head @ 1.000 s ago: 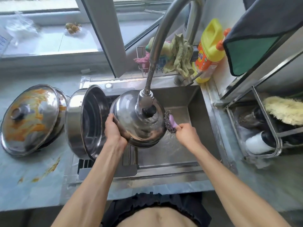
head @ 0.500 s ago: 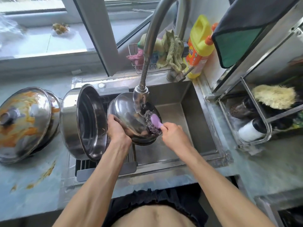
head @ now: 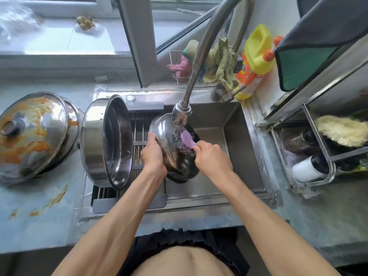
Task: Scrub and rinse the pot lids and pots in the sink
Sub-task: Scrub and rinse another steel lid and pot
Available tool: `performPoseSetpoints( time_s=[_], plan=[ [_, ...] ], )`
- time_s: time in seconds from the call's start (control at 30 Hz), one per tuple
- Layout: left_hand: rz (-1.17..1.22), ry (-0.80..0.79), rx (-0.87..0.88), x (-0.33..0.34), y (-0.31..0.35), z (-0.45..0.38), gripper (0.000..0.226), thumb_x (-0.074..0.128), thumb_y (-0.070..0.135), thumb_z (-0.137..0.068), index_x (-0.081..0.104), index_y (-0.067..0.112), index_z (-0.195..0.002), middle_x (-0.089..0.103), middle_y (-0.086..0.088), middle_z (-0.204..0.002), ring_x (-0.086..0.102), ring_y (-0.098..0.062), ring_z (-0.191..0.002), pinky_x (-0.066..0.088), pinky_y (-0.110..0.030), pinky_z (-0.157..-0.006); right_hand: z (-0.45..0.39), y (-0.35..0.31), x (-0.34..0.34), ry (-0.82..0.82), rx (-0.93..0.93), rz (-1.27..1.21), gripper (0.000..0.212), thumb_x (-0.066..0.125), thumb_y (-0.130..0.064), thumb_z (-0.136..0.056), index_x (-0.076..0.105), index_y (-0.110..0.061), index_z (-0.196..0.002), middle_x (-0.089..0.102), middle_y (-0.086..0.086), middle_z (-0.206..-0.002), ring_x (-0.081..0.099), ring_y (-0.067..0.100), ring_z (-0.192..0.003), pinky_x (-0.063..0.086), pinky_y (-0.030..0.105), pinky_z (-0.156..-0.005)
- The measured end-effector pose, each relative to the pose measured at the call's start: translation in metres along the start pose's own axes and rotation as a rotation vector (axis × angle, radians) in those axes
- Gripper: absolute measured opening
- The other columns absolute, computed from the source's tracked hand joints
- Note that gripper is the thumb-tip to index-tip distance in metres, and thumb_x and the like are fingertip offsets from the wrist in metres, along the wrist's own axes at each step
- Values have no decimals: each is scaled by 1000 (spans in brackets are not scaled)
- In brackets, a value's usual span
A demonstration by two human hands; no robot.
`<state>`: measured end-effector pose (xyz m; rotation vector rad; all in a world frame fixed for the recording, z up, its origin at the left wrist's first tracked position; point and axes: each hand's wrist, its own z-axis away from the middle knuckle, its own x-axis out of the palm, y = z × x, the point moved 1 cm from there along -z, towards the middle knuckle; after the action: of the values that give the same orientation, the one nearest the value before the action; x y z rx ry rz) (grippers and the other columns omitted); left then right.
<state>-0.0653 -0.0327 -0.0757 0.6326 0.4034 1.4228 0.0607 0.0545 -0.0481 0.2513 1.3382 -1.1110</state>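
A round stainless-steel pot lid is held tilted over the steel sink basin, just under the head of the curved pull-down tap. Its near-left rim is gripped by the left hand, fingers curled round the edge. The lilac plastic handle of a steel-wool scrubber is pinched in the right hand, and the wire pad is pressed against the lid's face. The scrubbing step is judged to be in hand; whether water is running cannot be made out.

A large steel pot lies on its side on the drain rack, and an orange-smeared steel lid waits on another pot on the grey tabletop. Next, the lid would probably need turning so the remaining face is reached, then rinsing.
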Motion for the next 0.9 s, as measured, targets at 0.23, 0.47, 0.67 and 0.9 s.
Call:
performPoseSetpoints(
  time_s=[0.23,0.47,0.67,0.9],
  plan=[
    [-145,-123,-29,0,-14,-1,35,60,44,-99,71,11,-96,77,-9,-86,73,-26,-80,62,-40,-78,-9,-6,-12,5,10,56,28,37,-34,-103,59,-17,-107,65,19,-105,59,42,-100,38,41,-71],
    [-282,-179,24,0,-2,-12,41,64,50,-90,75,11,-89,78,-6,-92,74,-28,-90,59,-43,-85,-22,-2,-29,-42,-67,200,31,34,-34,-104,58,-16,-111,64,18,-106,61,41,-99,37,39,-69],
    [-387,-193,-2,3,0,-15,41,62,46,-97,74,7,-94,79,-13,-91,72,-23,-72,59,-38,-73,-31,-14,-37,-105,-144,327,25,41,-28,-100,59,-16,-114,65,18,-109,62,42,-101,36,39,-71],
    [-488,-179,89,0,7,-21,44,63,48,-94,71,8,-76,74,0,-74,69,-20,-72,55,-34,-67,-37,-28,-49,-187,-184,383,24,46,-25,-95,60,-19,-113,64,15,-108,63,40,-100,38,38,-72]
  ],
)
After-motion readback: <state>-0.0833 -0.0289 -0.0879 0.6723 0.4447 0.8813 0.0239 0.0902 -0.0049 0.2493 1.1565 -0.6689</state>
